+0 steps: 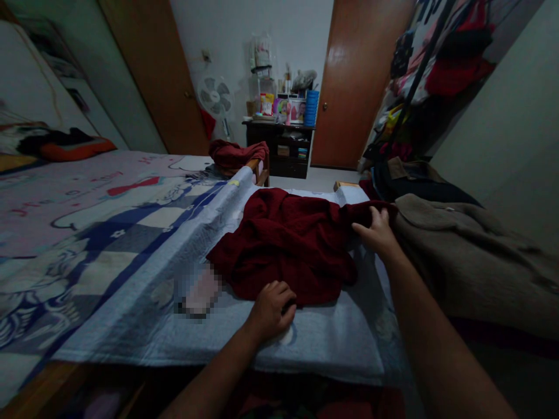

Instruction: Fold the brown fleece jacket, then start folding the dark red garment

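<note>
A dark red garment [288,244], rumpled and spread out, lies on a light blue cloth [323,337]. At its near edge rests my left hand [273,308], its fingers curled in against the hem and the thumb bent beside them. Over on the right, a sleeve-like end of the garment reaches toward a folded brown coat. My right hand [378,230] lies on that end, fingers spread and thumb apart. A blurred-out patch [200,294] sits on the blue cloth left of the garment.
A bed with a patterned sheet [126,215] adjoins on the left. The brown coat [458,244] and dark clothes [419,180] are piled to the right. Beyond stand a red cloth bundle [238,154], a fan [216,96], a dark cabinet [279,151] and a wooden door [349,87].
</note>
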`<state>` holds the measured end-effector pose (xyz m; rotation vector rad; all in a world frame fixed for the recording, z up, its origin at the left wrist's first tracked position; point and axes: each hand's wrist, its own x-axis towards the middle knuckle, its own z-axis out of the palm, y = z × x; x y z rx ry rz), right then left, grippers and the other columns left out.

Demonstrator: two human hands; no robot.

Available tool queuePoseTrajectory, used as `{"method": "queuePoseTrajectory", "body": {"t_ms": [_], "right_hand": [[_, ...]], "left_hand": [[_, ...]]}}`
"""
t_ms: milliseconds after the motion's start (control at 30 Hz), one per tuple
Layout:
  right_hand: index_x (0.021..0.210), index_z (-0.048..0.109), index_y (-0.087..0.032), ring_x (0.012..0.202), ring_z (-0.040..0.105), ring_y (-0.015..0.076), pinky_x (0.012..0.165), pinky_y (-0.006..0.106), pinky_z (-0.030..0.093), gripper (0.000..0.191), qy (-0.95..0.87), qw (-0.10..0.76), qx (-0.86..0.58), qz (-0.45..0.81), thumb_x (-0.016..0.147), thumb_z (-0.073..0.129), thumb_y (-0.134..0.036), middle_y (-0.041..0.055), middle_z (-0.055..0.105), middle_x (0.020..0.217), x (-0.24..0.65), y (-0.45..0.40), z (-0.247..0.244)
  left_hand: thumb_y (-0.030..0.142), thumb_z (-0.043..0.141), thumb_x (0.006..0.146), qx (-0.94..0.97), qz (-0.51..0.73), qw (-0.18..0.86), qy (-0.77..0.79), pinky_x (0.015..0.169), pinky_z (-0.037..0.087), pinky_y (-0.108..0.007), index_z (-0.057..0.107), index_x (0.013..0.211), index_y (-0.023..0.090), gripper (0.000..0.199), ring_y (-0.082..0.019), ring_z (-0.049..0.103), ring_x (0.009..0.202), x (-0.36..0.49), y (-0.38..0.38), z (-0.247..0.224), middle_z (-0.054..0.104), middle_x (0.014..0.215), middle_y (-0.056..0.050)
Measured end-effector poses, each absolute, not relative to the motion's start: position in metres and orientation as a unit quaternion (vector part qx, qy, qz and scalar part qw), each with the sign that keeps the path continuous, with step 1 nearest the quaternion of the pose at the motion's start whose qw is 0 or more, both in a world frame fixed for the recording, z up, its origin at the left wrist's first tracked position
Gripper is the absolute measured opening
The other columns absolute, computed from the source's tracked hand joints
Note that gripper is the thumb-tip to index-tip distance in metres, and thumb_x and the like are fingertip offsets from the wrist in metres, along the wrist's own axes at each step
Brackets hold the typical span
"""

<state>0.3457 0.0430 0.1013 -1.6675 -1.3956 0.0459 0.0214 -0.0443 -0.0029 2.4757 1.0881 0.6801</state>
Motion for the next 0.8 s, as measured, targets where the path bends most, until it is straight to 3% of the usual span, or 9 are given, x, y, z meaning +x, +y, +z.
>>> {"method": "queuePoseTrajectory", "body": {"t_ms": [67,167,267,367,467,567,800], "right_hand": [[0.129,0.051,-0.016,0.139,0.019,0.0454,0.106,0.064,0.023,0.069,-0.584,0.366,-0.723,-0.039,0.066,0.072,-0.036,0.0205,0.019,0.155,0.339,0.047,0.097],[0.141,0.042,-0.024,0.141,0.011,0.0472,0.103,0.066,0.024,0.074,-0.610,0.230,-0.753,-0.089,0.072,0.068,-0.034,0.0155,0.006,0.160,0.329,0.051,0.098],[0.147,0.032,-0.029,0.139,0.017,0.0469,0.100,0.061,0.030,0.084,-0.617,0.084,-0.779,-0.074,0.073,0.070,-0.033,0.0161,0.004,0.160,0.325,0.058,0.096],[0.148,0.029,-0.028,0.132,0.033,0.0435,0.097,0.055,0.036,0.077,-0.608,-0.019,-0.792,-0.051,0.079,0.064,-0.033,0.0183,0.017,0.157,0.330,0.065,0.086],[0.143,0.038,-0.027,0.122,0.048,0.0357,0.090,0.046,0.043,0.055,-0.594,-0.050,-0.802,-0.027,0.090,0.049,-0.029,0.0175,0.038,0.145,0.337,0.069,0.078],[0.133,0.050,-0.026,0.106,0.061,0.0286,0.082,0.039,0.048,0.041,-0.560,-0.029,-0.828,0.003,0.095,0.036,-0.023,0.0164,0.050,0.131,0.342,0.073,0.078],[0.117,0.066,-0.013,0.106,0.063,0.0320,0.083,0.040,0.050,0.037,-0.523,-0.007,-0.852,0.024,0.093,0.040,-0.021,0.0228,0.061,0.120,0.348,0.097,0.093]], "left_hand": [[0.023,0.059,0.083,0.872,0.242,0.179,0.387,0.081,0.041,-0.034,0.065,0.096,0.022,0.014,-0.020,0.053,0.089,0.022,-0.044,-0.003,0.062,0.095,-0.004],[0.022,0.058,0.084,0.870,0.244,0.180,0.389,0.081,0.040,-0.034,0.065,0.094,0.022,0.012,-0.020,0.053,0.089,0.022,-0.044,-0.003,0.062,0.094,-0.004],[0.021,0.059,0.084,0.868,0.248,0.183,0.390,0.082,0.040,-0.034,0.065,0.093,0.022,0.011,-0.019,0.053,0.089,0.022,-0.044,-0.004,0.062,0.093,-0.003],[0.021,0.059,0.084,0.866,0.251,0.184,0.391,0.082,0.040,-0.034,0.065,0.093,0.022,0.011,-0.019,0.054,0.088,0.022,-0.044,-0.004,0.063,0.093,-0.003],[0.022,0.058,0.086,0.867,0.245,0.184,0.393,0.080,0.040,-0.033,0.066,0.090,0.021,0.009,-0.019,0.055,0.086,0.022,-0.042,-0.004,0.065,0.090,-0.003],[0.027,0.054,0.090,0.872,0.215,0.178,0.401,0.077,0.041,-0.031,0.067,0.082,0.020,0.017,-0.017,0.057,0.081,0.025,-0.034,-0.001,0.065,0.083,-0.003],[0.032,0.056,0.089,0.898,0.099,0.143,0.405,0.067,0.041,-0.028,0.067,0.077,0.019,0.021,-0.018,0.062,0.073,0.041,-0.008,0.007,0.069,0.078,-0.004]]}}
